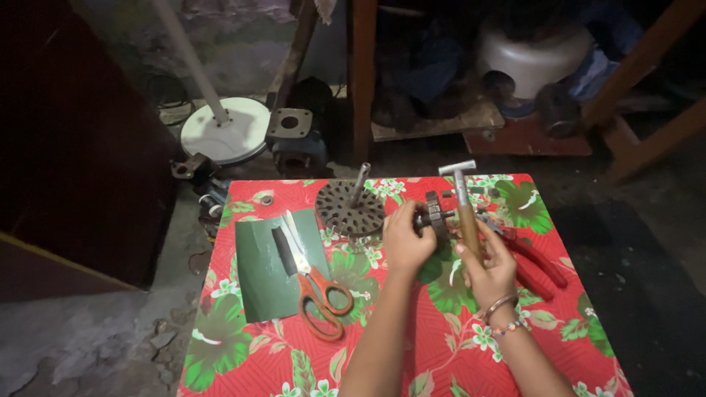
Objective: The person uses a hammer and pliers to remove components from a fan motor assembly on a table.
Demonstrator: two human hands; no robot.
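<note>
While the head view looks down on a red floral tablecloth (471,367), the left hand (405,242) curls its fingers around a dark round metal part (435,213) above the table's middle, and the right hand (489,270) grips a wooden-handled hammer (463,209) upright just beside it; orange-handled scissors (312,283) lie left.

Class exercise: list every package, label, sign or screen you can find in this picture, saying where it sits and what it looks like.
None shows: no package, label, sign or screen.
Nearest thing: a plain dark green sheet, flat on the flowered table cloth, under the orange-handled scissors, left of both hands.
</note>
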